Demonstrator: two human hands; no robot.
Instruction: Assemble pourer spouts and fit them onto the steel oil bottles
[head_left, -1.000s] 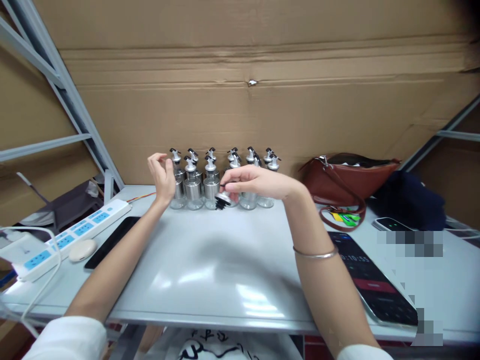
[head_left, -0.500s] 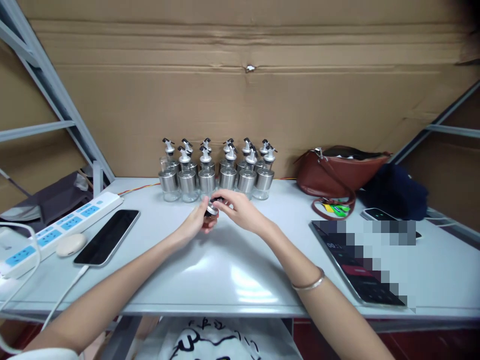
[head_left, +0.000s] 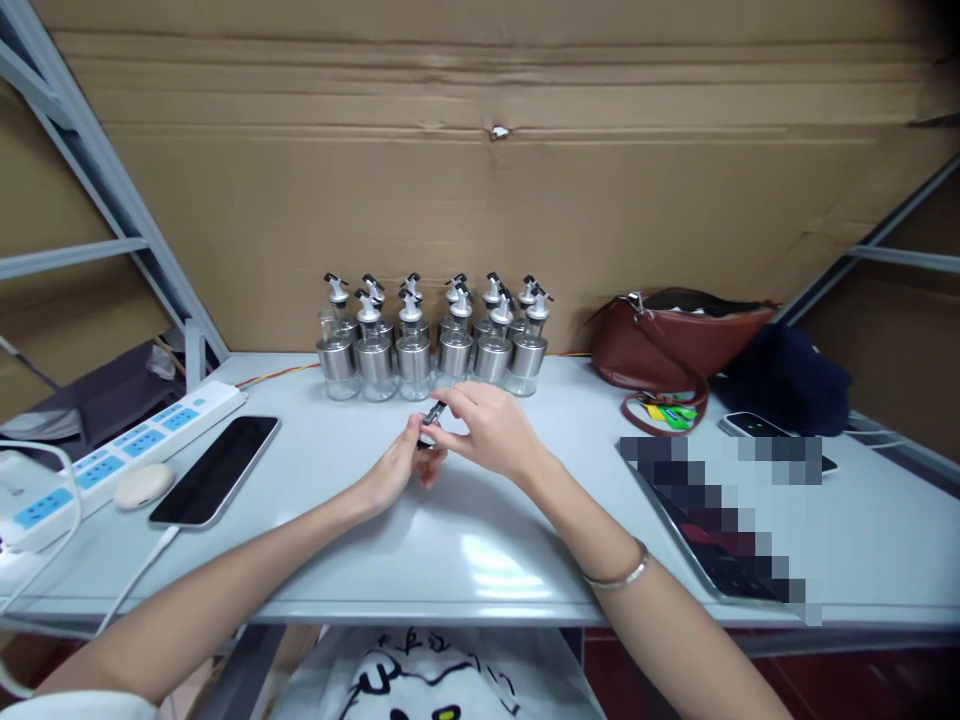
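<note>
My left hand (head_left: 397,470) and my right hand (head_left: 487,430) meet over the middle of the grey table (head_left: 450,540), both pinched on a small pourer cap (head_left: 430,420) with a black spout. The left fingers hold it from below, the right fingers grip its top. Behind the hands, against the cardboard wall, stand two rows of several small glass bottles (head_left: 435,345) with steel bands and pourer tops. The bottle at the left end (head_left: 327,335) shows no steel band.
A white power strip (head_left: 112,455), a beige oval case (head_left: 144,485) and a black phone (head_left: 214,470) on a cable lie at left. A brown bag (head_left: 675,340), dark cloth (head_left: 787,385), another phone (head_left: 757,427) and a tablet (head_left: 712,540) lie at right.
Both hands came back from the bottle rows to the table's middle. The right hand brought the cap along, and the left hand has joined it on the cap.
</note>
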